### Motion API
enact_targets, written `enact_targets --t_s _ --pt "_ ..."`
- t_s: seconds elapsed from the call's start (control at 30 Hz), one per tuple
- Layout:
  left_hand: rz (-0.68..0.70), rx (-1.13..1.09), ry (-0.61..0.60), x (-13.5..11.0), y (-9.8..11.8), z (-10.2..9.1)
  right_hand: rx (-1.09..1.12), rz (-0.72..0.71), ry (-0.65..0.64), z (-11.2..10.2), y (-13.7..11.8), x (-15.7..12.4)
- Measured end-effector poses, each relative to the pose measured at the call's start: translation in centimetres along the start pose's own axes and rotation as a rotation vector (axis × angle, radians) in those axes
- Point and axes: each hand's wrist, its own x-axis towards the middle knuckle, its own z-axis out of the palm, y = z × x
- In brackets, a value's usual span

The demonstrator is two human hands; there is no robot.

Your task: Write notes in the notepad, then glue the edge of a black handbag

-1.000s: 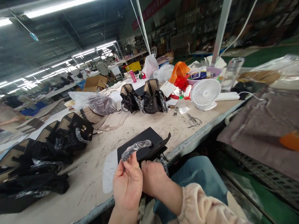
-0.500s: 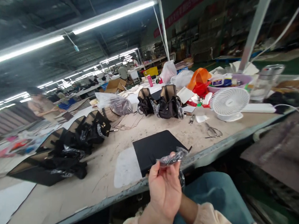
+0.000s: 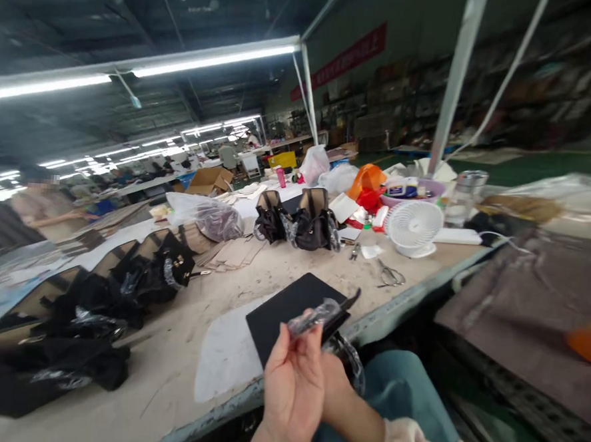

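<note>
We can't tell what our right hand (image 3: 336, 381) grips, but our left hand (image 3: 292, 391) pinches the handle (image 3: 328, 310), probably light, bendy and plastic-slick, so grab mid-length.

- Panel (image 3: 280, 311) on the table (image 3: 167, 353), near its front edge
- Row of bags (image 3: 146, 275) left of the panel
- Two bags (image 3: 311, 230) behind the panel
- Fan (image 3: 413, 224) to the right, scissors (image 3: 391, 276) before it, bottle (image 3: 461, 203) behind it
</note>
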Motion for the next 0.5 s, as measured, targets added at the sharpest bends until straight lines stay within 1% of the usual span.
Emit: enact_targets --t_s 0.03,0.07,0.17,0.23,0.3,0.4,0.43,0.5 --pt "0.009 0.018 -0.053 0.0 0.8 -0.4 -0.098 -0.013 -0.067 -0.6 0.7 -0.1" --pt "-0.005 0.04 -0.118 0.1 1.5 -0.8 -0.109 -0.019 -0.069 -1.3 1.3 -0.3" --pt "-0.062 0.097 -0.294 0.1 3.1 -1.9 -0.212 0.006 -0.044 -3.3 2.9 -0.4" --pt "-0.082 0.122 -0.366 -0.1 3.9 -2.7 -0.271 0.056 -0.014 -4.7 4.0 -0.3" --pt "-0.101 0.137 -0.387 -0.4 4.7 -3.6 -0.317 0.129 0.019 -6.2 5.7 0.0" --pt "-0.126 0.128 -0.349 -0.6 5.8 -4.9 -0.369 0.248 0.061 -8.4 8.8 0.4" --pt "-0.127 0.117 -0.347 -0.7 5.9 -5.2 -0.381 0.282 0.069 -9.0 9.7 0.5" --pt "-0.128 0.097 -0.38 -0.7 5.8 -5.3 -0.393 0.33 0.07 -10.0 11.1 0.5"
